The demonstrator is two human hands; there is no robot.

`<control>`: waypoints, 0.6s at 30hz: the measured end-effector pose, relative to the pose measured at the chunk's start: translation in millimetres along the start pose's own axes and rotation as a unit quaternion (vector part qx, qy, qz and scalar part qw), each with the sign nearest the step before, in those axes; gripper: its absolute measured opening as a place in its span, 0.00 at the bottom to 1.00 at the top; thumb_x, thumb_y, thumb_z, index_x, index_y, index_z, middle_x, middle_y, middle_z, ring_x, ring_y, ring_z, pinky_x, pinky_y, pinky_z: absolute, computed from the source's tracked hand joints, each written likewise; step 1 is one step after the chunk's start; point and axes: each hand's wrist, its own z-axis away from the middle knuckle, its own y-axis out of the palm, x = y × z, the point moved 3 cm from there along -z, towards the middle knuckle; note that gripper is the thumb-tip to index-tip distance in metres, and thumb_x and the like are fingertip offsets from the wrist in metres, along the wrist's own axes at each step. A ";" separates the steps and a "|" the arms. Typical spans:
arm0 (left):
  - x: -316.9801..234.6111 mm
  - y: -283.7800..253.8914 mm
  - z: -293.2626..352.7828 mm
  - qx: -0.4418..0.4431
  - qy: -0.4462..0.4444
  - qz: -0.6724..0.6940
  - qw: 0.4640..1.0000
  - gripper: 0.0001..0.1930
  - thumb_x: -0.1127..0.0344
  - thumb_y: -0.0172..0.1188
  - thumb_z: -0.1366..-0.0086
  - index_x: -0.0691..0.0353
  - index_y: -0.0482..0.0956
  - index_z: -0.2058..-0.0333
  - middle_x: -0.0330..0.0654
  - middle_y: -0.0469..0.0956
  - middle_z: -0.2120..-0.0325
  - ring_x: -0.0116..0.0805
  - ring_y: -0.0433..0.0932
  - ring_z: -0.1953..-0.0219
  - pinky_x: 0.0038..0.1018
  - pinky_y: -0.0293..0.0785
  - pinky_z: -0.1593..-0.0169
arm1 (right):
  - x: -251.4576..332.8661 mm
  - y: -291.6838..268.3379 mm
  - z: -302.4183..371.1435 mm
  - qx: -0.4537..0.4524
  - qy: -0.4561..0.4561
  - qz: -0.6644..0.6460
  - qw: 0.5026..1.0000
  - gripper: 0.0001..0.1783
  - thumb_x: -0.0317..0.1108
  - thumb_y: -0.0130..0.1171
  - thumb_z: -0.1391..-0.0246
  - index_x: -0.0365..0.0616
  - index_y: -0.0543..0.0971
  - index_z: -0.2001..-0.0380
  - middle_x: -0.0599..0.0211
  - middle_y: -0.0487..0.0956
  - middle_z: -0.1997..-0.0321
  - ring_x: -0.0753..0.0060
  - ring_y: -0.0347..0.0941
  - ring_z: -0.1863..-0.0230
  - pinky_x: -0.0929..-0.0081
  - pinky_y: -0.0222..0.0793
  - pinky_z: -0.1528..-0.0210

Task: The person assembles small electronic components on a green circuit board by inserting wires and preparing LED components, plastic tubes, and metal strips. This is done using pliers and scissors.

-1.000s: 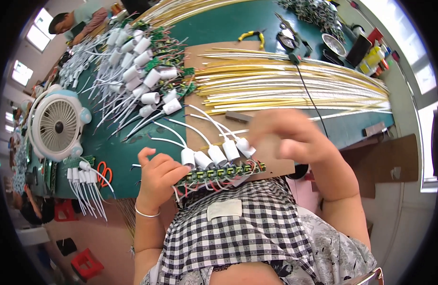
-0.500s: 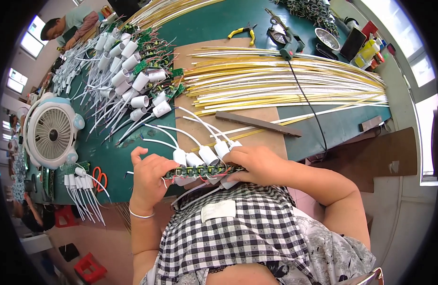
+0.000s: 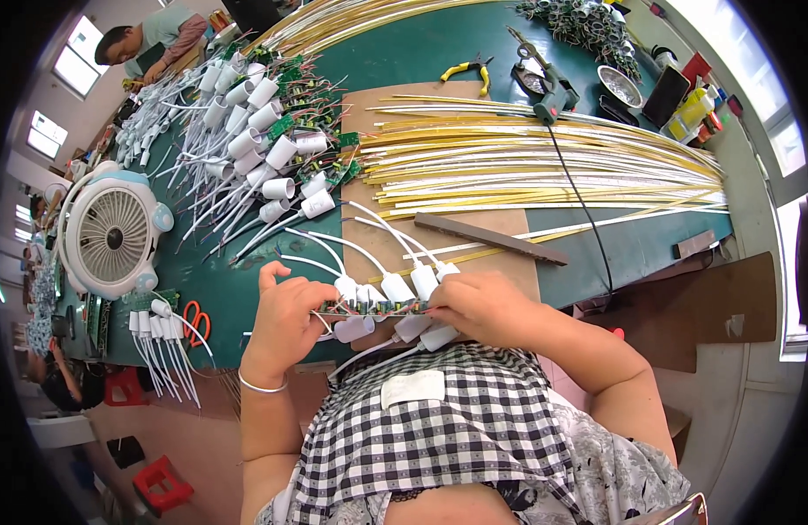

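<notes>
I watch the right hand [image 3: 481, 304], raised a second ago, now pinch the circuit-board strip [image 3: 385, 308] at three o'clock; the left hand [image 3: 288, 319] grips nine o'clock, seemingly steadying both ends.

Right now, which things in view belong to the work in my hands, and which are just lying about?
Belongs: row of circuit boards, between left hand and right hand; nearby white caps; probably the pile of similar caps.

Apparently lying about: fan, orange scissors, yellow pliers, brown bar, gold and white strips.
</notes>
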 end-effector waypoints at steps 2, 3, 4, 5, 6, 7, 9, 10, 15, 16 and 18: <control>-1.1 -2.1 4.2 0.004 -0.011 -0.010 1.000 0.14 0.76 0.63 0.58 0.52 0.75 0.71 0.31 0.71 0.83 0.31 0.70 0.77 0.37 0.55 0.53 | 12.9 -33.1 6.9 -0.146 -0.036 -0.021 0.988 0.08 0.32 0.61 0.52 0.44 0.72 0.70 0.64 0.75 0.72 0.62 0.73 0.73 0.68 0.69 0.73; -0.6 -0.3 4.8 0.010 -0.015 -0.019 1.000 0.13 0.75 0.63 0.58 0.52 0.76 0.71 0.30 0.71 0.82 0.31 0.70 0.76 0.37 0.55 0.53 | 11.2 -53.2 16.7 -0.228 -0.037 -0.111 0.967 0.07 0.28 0.59 0.51 0.42 0.71 0.70 0.64 0.74 0.73 0.67 0.72 0.74 0.74 0.67 0.73; -0.4 1.3 6.0 0.011 -0.012 -0.015 1.000 0.13 0.75 0.63 0.58 0.52 0.76 0.71 0.30 0.71 0.82 0.31 0.70 0.76 0.37 0.55 0.53 | 2.7 -63.8 29.3 -0.279 -0.029 -0.281 0.918 0.05 0.26 0.57 0.48 0.41 0.71 0.70 0.66 0.73 0.74 0.70 0.71 0.74 0.78 0.67 0.72; -1.0 1.4 8.4 -0.015 0.012 -0.038 0.999 0.12 0.75 0.62 0.57 0.52 0.76 0.72 0.30 0.72 0.82 0.30 0.71 0.76 0.37 0.55 0.53 | 3.2 -72.1 33.7 -0.284 -0.071 -0.405 0.866 0.07 0.30 0.55 0.44 0.39 0.70 0.66 0.66 0.76 0.72 0.68 0.73 0.72 0.76 0.68 0.68; -2.2 2.2 6.4 -0.039 0.042 -0.060 0.997 0.11 0.75 0.61 0.57 0.51 0.76 0.72 0.30 0.73 0.81 0.29 0.71 0.75 0.36 0.55 0.53 | -5.5 -80.0 32.4 -0.196 -0.111 -0.307 0.925 0.13 0.35 0.56 0.45 0.38 0.70 0.61 0.62 0.76 0.65 0.65 0.73 0.66 0.73 0.68 0.63; -2.2 3.7 7.0 -0.036 0.047 -0.056 0.997 0.11 0.75 0.61 0.57 0.51 0.76 0.72 0.30 0.73 0.81 0.29 0.71 0.75 0.36 0.55 0.53 | -15.1 -80.8 31.6 -0.100 -0.147 -0.205 0.962 0.19 0.39 0.57 0.45 0.38 0.69 0.55 0.59 0.76 0.59 0.62 0.74 0.60 0.71 0.68 0.57; -3.8 3.7 10.5 -0.077 0.085 -0.083 0.990 0.10 0.75 0.59 0.55 0.50 0.76 0.73 0.28 0.74 0.80 0.28 0.72 0.74 0.36 0.55 0.53 | -15.8 -62.0 29.2 -0.049 -0.110 -0.168 0.978 0.25 0.42 0.58 0.47 0.38 0.67 0.51 0.57 0.72 0.52 0.59 0.70 0.53 0.67 0.66 0.52; -4.8 4.0 12.4 -0.078 0.089 -0.091 0.989 0.11 0.75 0.58 0.54 0.49 0.76 0.72 0.28 0.74 0.79 0.27 0.72 0.74 0.36 0.55 0.53 | -16.2 -48.8 25.9 0.010 -0.081 -0.135 0.988 0.30 0.46 0.60 0.49 0.39 0.66 0.47 0.54 0.69 0.45 0.57 0.67 0.46 0.64 0.64 0.46; -7.7 3.7 13.0 -0.083 0.099 -0.094 0.987 0.11 0.75 0.57 0.53 0.49 0.76 0.71 0.28 0.74 0.79 0.27 0.72 0.75 0.36 0.55 0.53 | -19.2 -14.2 24.8 0.102 -0.081 -0.055 0.990 0.33 0.45 0.63 0.55 0.41 0.67 0.47 0.58 0.67 0.44 0.53 0.63 0.44 0.62 0.61 0.43; -7.0 3.7 13.7 -0.082 0.097 -0.091 0.988 0.11 0.75 0.57 0.52 0.48 0.76 0.71 0.28 0.74 0.79 0.27 0.72 0.75 0.36 0.55 0.53 | -20.4 -14.8 22.9 0.112 -0.093 -0.025 0.989 0.32 0.45 0.63 0.55 0.42 0.68 0.48 0.60 0.70 0.48 0.55 0.65 0.47 0.62 0.63 0.46; -6.3 3.8 15.2 -0.078 0.096 -0.090 0.988 0.11 0.75 0.57 0.52 0.49 0.76 0.71 0.28 0.74 0.79 0.27 0.72 0.75 0.36 0.55 0.53 | -20.1 -19.0 20.9 0.121 -0.103 0.004 0.987 0.31 0.44 0.64 0.56 0.43 0.69 0.49 0.62 0.72 0.52 0.56 0.67 0.50 0.62 0.65 0.49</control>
